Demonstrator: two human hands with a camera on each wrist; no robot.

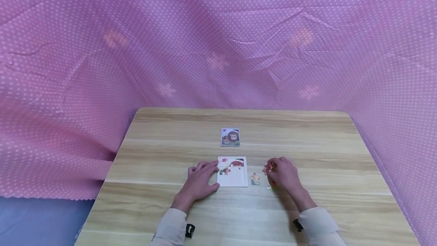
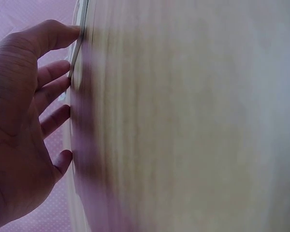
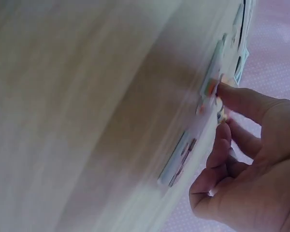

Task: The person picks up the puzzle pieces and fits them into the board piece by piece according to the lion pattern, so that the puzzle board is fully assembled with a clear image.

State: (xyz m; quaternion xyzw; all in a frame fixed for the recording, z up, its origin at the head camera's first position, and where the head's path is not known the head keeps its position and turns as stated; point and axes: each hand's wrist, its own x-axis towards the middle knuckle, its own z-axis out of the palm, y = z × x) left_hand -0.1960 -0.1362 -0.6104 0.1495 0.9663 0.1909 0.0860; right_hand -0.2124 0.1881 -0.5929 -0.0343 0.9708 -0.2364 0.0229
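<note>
A pink polka-dot curtain [image 1: 218, 22] hangs behind and beside a wood-grain table [image 1: 317, 136], whose far corners are rounded. Two light sleeves, the left [image 1: 170, 225] and the right [image 1: 319, 223], reach in over the table's near part. The left hand [image 1: 199, 181] has its fingers extended and a little spread, fingertips and thumb against the left edge of a white puzzle tray [image 1: 235, 179]; it grips nothing. The right hand [image 1: 284, 174] has thumb and forefinger nearly closed, pinching a brown-and-orange jigsaw piece [image 1: 268, 168] beyond the tray's right edge. The tray lies slightly left of the table's middle; a lion picture card [image 1: 230, 137] lies between it and the table's far edge. Inside the tray, a mane piece [image 1: 236, 163] sits toward the far right corner. A green-and-orange loose piece [image 1: 255, 179] lies just beside the tray's right edge, and a small pale piece [image 1: 268, 187] lies nearer the table's near edge.
</note>
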